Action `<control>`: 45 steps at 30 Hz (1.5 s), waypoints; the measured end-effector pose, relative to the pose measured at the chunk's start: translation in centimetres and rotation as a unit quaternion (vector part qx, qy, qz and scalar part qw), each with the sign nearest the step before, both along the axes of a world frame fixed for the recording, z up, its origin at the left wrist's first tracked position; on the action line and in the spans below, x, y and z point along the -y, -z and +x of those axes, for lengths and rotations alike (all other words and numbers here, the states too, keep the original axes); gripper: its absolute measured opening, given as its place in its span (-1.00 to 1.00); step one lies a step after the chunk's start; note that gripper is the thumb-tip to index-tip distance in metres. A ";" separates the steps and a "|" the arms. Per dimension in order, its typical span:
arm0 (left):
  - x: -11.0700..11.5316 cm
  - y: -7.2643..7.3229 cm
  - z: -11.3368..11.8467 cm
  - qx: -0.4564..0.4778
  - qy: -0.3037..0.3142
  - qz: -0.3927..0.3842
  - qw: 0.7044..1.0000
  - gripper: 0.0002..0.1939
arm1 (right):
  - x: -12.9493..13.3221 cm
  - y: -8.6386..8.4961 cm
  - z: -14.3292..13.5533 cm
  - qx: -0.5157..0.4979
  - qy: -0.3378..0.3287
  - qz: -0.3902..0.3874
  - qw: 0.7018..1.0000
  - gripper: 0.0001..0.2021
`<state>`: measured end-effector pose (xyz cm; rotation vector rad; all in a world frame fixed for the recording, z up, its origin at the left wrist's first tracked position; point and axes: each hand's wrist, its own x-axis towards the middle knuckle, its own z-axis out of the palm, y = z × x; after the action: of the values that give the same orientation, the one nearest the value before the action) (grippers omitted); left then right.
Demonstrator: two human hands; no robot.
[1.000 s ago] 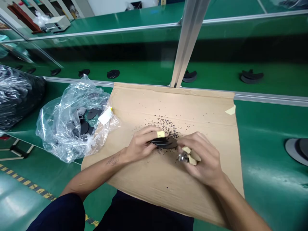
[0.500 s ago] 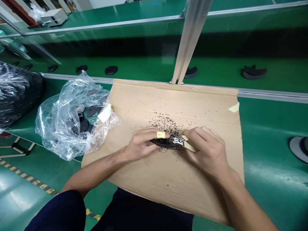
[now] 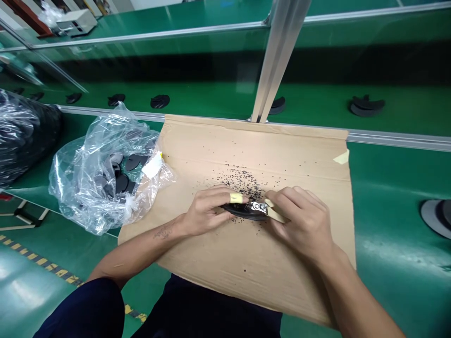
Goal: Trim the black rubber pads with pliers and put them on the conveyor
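My left hand [image 3: 207, 210], with yellow tape round one finger, is closed on the left end of a curved black plastic part [image 3: 243, 213]. Wrapped in my right hand [image 3: 303, 218] are the pale yellow handles of a pair of nippers [image 3: 260, 207]. Their metal jaws lie at the upper side of the black part, near its right end; whether the blades touch it I cannot tell. Beneath both hands is a brown cardboard sheet [image 3: 225, 263]. Many tiny black scraps [image 3: 243, 180] are scattered on it, thickest just beyond the part.
A clear plastic bag [image 3: 88, 178] with black discs lies left of the cardboard; a dark full bag [image 3: 24, 136] stands beyond it. A metal post [image 3: 280, 61] rises behind. Black parts [image 3: 367, 106] sit along the green strip at the back. A grey-black round piece [image 3: 437, 218] is at right.
The nippers' jaws have shifted very slightly to the right along the black part. Both hands keep their hold, and the whole view has moved a little.
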<state>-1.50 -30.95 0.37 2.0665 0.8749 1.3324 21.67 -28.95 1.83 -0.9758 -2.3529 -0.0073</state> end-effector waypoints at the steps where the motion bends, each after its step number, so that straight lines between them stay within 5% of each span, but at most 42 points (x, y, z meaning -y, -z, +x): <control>1: 0.0 0.0 0.0 -0.002 0.003 0.003 1.000 -0.70 | 0.0 0.0 0.0 0.004 -0.002 -0.002 1.000 -0.89; 27: 0.4 0.1 0.3 0.021 -0.004 -0.001 1.000 -0.78 | 0.7 -0.9 0.0 0.080 0.033 0.068 0.994 -0.80; 35: 0.2 0.0 0.0 0.012 0.000 -0.001 1.000 -0.73 | 0.5 -0.4 0.1 -0.054 -0.017 -0.073 0.996 -0.84; 40: 0.1 0.2 0.0 0.007 0.002 0.005 1.000 -0.71 | 0.2 -0.3 0.4 -0.010 0.027 -0.030 0.999 -0.88; 45: 0.0 0.1 0.0 -0.007 0.005 0.011 1.000 -0.71 | 0.2 -0.3 0.1 -0.050 0.038 -0.073 0.995 -0.91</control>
<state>-1.52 -30.97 0.32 2.0977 0.8574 1.3289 21.74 -29.17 2.09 -1.1084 -2.2481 0.1830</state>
